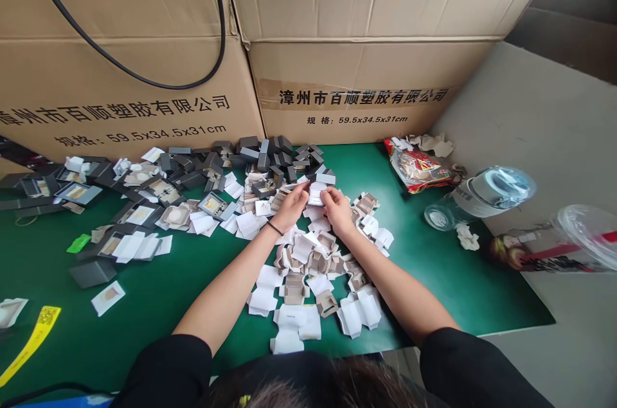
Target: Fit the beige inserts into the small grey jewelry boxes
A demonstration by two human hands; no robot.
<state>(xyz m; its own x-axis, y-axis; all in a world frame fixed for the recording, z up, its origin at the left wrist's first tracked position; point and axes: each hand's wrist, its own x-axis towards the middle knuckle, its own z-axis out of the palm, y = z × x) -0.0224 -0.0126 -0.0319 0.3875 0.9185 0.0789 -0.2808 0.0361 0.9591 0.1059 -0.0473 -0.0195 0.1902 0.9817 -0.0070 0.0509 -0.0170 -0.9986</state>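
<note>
Near the middle of the green table, my left hand (292,207) and my right hand (337,209) pinch a small white folded card piece (316,193) between them, one hand at each side. Right behind it lies a small grey box (325,178). Loose white and grey-brown card pieces (294,288) are scattered below and between my forearms. Many dark grey boxes (193,179) are heaped behind and to the left of my left hand, some open with white inserts (139,215).
Large cardboard cartons (347,67) stand along the back, a black cable (159,83) hanging before them. At the right are a red snack bag (419,167), a clear bottle (477,196) and a plastic cup (569,241). A yellow strip (33,337) lies front left.
</note>
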